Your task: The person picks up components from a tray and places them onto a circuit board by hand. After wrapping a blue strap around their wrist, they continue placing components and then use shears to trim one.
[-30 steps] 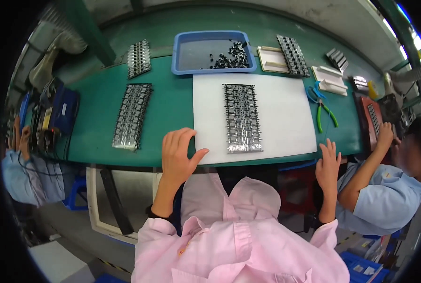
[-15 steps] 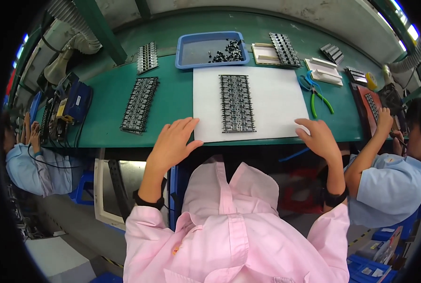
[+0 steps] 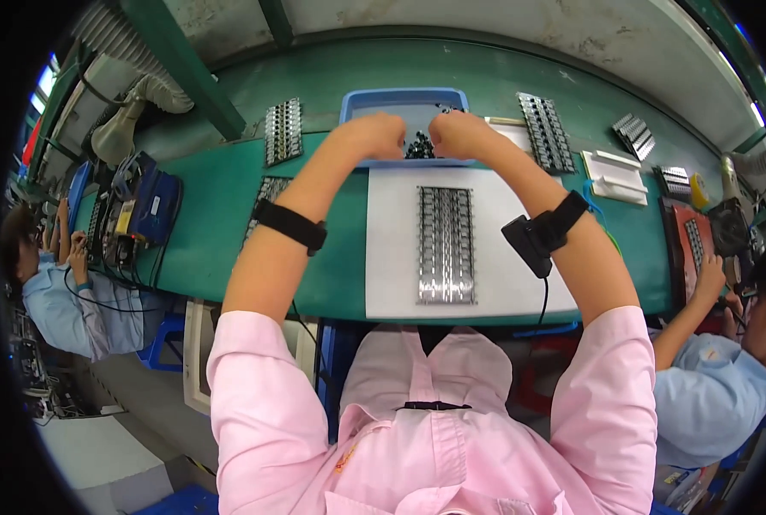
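My left hand point(image 3: 378, 136) is over the left part of a blue tray point(image 3: 361, 101), its fingers curled down. Opposite it, my right hand point(image 3: 460, 136) is curled at the tray's right side. Small black parts point(image 3: 419, 146) lie in a heap between the hands. The fingertips are hidden, so whatever they hold does not show. In front of the tray, a panel of circuit boards point(image 3: 446, 245) lies lengthwise on a white sheet point(image 3: 520, 249).
More board panels lie at the left point(image 3: 283, 131) and the back right point(image 3: 545, 133). A white fixture point(image 3: 615, 177) is right of the sheet. Pliers are mostly behind my right forearm. Co-workers in light blue sit at either side. A dark blue device point(image 3: 156, 206) stands left.
Both hands have gone from the sheet's near corners forward to the tray, and their spread fingers have curled. The panel on the sheet now looks shinier. The whole view has shifted somewhat.
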The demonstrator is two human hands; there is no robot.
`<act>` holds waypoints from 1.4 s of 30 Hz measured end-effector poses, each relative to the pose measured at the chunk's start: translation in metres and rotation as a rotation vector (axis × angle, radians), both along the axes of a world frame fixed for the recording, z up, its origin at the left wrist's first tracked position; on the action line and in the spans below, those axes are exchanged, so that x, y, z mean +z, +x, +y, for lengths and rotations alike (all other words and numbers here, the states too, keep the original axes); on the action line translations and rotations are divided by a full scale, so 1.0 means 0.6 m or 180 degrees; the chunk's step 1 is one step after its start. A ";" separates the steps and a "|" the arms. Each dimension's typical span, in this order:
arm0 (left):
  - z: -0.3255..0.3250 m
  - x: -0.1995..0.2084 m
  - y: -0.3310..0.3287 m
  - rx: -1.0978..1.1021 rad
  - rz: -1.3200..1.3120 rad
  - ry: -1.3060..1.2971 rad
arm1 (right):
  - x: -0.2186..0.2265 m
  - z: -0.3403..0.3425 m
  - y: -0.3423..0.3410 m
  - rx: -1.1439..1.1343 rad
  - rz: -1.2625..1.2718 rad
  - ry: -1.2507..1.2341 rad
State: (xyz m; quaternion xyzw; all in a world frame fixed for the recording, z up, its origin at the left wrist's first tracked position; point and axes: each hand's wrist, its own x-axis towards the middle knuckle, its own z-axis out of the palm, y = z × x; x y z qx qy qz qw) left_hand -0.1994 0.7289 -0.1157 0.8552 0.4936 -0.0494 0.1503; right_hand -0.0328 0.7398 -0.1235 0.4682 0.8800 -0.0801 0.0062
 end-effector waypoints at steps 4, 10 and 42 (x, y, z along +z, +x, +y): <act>0.094 -0.029 0.040 0.0207 0.0049 -0.0097 | -0.015 0.091 0.002 -0.0164 -0.0319 -0.0289; 0.125 -0.073 0.061 0.0451 -0.0240 0.0492 | -0.047 0.131 0.003 -0.0430 0.0073 -0.0036; -0.016 -0.068 0.032 0.0492 -0.1551 0.1055 | -0.029 -0.189 0.175 -0.0925 0.3587 -0.2060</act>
